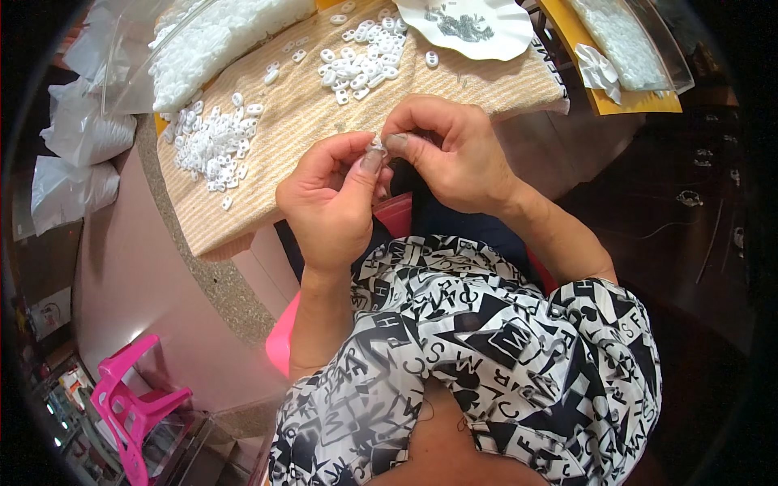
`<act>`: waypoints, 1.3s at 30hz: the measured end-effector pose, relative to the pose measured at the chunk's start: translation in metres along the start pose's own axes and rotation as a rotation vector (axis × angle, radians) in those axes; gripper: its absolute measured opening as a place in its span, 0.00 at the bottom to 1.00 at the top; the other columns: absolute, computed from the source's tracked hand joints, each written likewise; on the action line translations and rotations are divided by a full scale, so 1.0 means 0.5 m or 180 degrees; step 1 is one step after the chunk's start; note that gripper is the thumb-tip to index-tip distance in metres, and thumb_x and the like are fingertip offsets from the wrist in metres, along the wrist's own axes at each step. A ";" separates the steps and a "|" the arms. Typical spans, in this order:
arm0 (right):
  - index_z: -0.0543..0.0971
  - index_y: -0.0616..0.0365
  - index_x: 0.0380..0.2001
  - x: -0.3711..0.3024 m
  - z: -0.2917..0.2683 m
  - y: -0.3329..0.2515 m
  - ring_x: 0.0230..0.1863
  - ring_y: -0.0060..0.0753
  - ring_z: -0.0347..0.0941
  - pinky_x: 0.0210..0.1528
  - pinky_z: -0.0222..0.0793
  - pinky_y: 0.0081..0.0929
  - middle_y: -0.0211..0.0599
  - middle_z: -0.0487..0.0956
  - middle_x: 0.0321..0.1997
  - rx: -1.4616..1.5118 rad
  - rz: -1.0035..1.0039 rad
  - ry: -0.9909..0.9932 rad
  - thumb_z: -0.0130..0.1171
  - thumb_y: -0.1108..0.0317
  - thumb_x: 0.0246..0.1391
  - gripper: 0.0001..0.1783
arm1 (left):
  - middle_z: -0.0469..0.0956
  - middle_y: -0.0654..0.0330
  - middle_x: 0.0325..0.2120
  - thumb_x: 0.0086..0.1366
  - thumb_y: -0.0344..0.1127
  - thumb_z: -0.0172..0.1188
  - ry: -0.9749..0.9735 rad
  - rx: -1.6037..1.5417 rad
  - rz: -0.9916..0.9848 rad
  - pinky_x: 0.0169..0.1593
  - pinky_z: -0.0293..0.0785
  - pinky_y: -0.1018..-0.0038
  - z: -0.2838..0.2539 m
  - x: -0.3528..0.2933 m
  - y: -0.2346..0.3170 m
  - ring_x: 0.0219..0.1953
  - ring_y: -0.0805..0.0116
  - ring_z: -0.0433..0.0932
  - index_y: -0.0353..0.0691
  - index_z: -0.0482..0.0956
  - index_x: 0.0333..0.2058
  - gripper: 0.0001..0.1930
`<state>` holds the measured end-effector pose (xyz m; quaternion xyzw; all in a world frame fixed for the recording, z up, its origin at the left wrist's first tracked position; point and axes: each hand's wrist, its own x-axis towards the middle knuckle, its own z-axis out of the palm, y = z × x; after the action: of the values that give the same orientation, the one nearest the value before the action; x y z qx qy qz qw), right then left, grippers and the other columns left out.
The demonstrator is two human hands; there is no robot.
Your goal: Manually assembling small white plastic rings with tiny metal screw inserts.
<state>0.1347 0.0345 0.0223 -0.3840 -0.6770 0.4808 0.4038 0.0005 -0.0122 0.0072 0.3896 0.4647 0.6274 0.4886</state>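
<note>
Our left hand [328, 202] and right hand [450, 150] both pinch one small white plastic piece [377, 144] above the desk's [292, 154] woven tan mat; loose white pieces [212, 144] lie beyond.

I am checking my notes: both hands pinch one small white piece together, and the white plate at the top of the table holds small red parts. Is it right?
Not quite. The head view shows both hands, left hand and right hand, pinching a small white piece, but the white plate holds small dark grey parts, not red.
</note>
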 end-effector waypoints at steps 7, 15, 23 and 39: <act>0.73 0.66 0.24 0.001 0.003 0.003 0.24 0.22 0.70 0.26 0.65 0.18 0.36 0.73 0.22 -0.0106 -0.0087 -0.0107 0.53 0.79 0.44 0.01 | 0.74 0.63 0.20 0.54 0.20 0.55 0.0078 0.0353 0.0247 0.23 0.67 0.87 0.008 -0.006 -0.004 0.20 0.82 0.71 0.30 0.74 0.31 0.05; 0.74 0.68 0.23 0.006 0.006 0.018 0.23 0.24 0.73 0.24 0.68 0.20 0.38 0.75 0.22 0.0090 0.0029 -0.0080 0.53 0.79 0.44 0.02 | 0.74 0.62 0.20 0.55 0.21 0.54 0.0091 0.0201 0.0203 0.23 0.67 0.86 0.006 0.005 -0.026 0.20 0.81 0.71 0.30 0.74 0.32 0.04; 0.75 0.68 0.38 0.043 -0.036 0.031 0.29 0.19 0.72 0.33 0.68 0.17 0.36 0.77 0.28 0.0621 0.0715 -0.0310 0.52 0.75 0.48 0.13 | 0.75 0.51 0.27 0.56 0.22 0.53 0.0172 -0.0713 -0.0266 0.27 0.71 0.81 -0.036 0.036 -0.041 0.26 0.69 0.75 0.28 0.70 0.38 0.10; 0.75 0.58 0.25 0.196 0.025 0.133 0.31 0.44 0.67 0.32 0.64 0.34 0.43 0.70 0.25 -0.2975 -0.1300 -0.0526 0.56 0.73 0.37 0.06 | 0.74 0.50 0.27 0.56 0.21 0.52 0.0445 -0.1380 -0.0338 0.28 0.72 0.80 -0.085 0.070 -0.045 0.26 0.68 0.74 0.27 0.70 0.37 0.09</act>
<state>0.0949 0.1354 -0.0267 -0.3442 -0.9103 0.0670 0.2199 -0.0416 0.0151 -0.0244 0.2061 0.3716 0.7114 0.5598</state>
